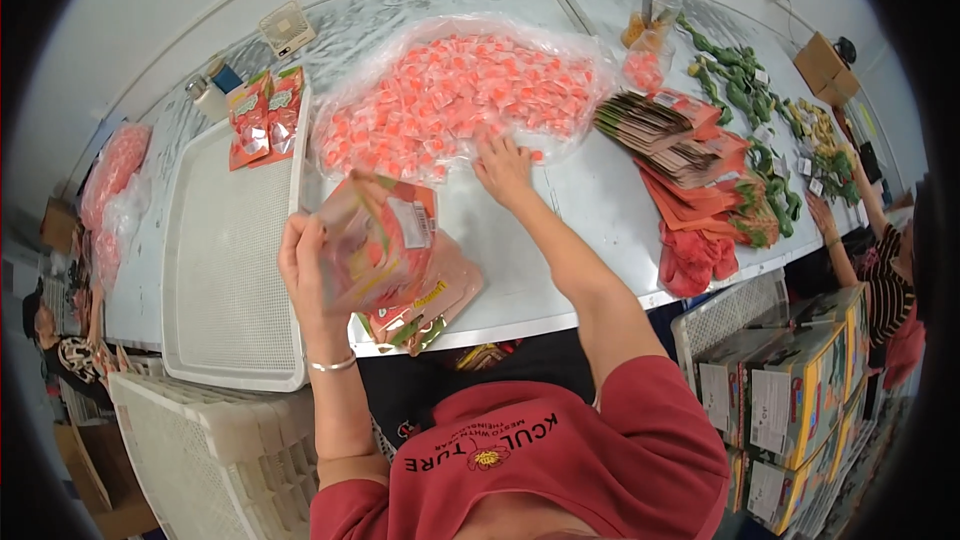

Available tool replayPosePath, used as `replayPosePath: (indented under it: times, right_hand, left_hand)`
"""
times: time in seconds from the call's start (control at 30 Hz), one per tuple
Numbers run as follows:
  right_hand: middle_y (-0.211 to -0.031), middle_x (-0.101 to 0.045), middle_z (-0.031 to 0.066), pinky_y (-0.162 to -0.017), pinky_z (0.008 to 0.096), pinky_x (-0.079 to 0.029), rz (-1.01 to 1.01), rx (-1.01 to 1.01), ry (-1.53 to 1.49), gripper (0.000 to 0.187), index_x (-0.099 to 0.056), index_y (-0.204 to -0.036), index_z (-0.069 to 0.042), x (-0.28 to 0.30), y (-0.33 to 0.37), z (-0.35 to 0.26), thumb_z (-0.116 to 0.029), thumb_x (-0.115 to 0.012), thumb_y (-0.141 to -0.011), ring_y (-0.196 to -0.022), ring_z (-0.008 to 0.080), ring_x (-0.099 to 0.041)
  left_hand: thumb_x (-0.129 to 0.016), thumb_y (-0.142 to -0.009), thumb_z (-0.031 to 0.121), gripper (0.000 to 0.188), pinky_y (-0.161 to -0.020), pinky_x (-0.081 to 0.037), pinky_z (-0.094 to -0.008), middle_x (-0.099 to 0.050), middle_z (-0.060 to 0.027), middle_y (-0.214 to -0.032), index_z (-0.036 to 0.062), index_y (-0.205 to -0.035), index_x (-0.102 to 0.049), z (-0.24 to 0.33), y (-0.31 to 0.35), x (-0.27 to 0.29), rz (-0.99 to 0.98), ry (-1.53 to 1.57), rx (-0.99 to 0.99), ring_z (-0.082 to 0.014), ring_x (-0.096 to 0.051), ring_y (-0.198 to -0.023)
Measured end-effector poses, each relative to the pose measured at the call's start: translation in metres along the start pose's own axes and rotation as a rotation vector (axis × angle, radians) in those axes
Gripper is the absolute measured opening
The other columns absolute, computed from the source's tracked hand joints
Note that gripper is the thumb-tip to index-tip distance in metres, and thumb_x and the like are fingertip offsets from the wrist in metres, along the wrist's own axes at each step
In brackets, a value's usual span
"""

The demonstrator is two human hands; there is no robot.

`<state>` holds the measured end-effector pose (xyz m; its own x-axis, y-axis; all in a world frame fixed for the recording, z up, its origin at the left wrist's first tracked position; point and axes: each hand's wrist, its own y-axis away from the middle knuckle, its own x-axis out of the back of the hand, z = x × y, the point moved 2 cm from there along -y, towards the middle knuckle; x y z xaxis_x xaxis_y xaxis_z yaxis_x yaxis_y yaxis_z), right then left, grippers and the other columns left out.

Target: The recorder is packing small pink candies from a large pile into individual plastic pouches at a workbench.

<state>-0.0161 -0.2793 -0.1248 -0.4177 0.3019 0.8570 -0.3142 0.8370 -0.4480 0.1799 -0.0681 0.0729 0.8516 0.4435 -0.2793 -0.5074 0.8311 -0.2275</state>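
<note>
My left hand is closed on the side of a printed plastic pouch, red and green with a clear part, held up over the table's near edge. Below it lie more flat pouches, partly hidden by the held one. My right hand reaches to the near edge of a large heap of small wrapped pink-red candies. Its fingers are bent and apart, the tips among the candies. The heap rests in a spread clear plastic bag. Whether any candy is under the fingers, I cannot make out.
On the left stands a white mesh tray with filled pouches at its far corner. Stacked crates stand below. Fanned pouches, a red bundle and green packets lie right. Cartons and a co-worker are further right.
</note>
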Motion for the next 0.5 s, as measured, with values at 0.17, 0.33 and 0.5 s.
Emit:
replayPosePath:
  times: [0.17, 0.33, 0.5]
  right_hand:
    - [-0.105, -0.055, 0.0084, -0.09, 0.0441, -0.035, -0.065, 0.164, -0.092, 0.035, -0.057, -0.11, -0.01, 0.035, 0.048, 0.03, -0.027, -0.061, -0.079, -0.098, 0.0226, -0.051]
    - [-0.113, -0.056, 0.0136, -0.083, 0.031, -0.044, -0.22, -0.323, -0.913, 0.042, -0.056, -0.114, -0.007, 0.062, 0.005, 0.105, -0.034, -0.058, -0.082, -0.1, 0.0272, -0.055]
    - [-0.129, -0.045, 0.0126, -0.098, 0.0494, -0.03, -0.161, -0.124, -0.136, 0.047, -0.052, -0.123, -0.017, 0.05, 0.025, 0.023, -0.039, -0.059, -0.082, -0.12, 0.029, -0.041]
  left_hand:
    - [-0.051, -0.088, 0.012, 0.021, -0.059, -0.029, -0.0183, -0.038, 0.0056, -0.068, 0.0088, -0.07, -0.041, 0.009, 0.013, 0.009, 0.007, 0.076, 0.028, -0.0029, -0.032, -0.063]
    - [-0.051, -0.088, 0.013, 0.022, -0.059, -0.029, -0.0185, -0.037, 0.0051, -0.068, 0.009, -0.069, -0.041, 0.014, 0.024, 0.0, -0.045, 0.05, -0.008, -0.0032, -0.031, -0.064]
    - [-0.051, -0.087, 0.013, 0.022, -0.061, -0.029, -0.0189, -0.036, 0.0043, -0.068, 0.0083, -0.069, -0.04, 0.021, 0.037, -0.009, -0.046, -0.003, -0.015, -0.004, -0.032, -0.065]
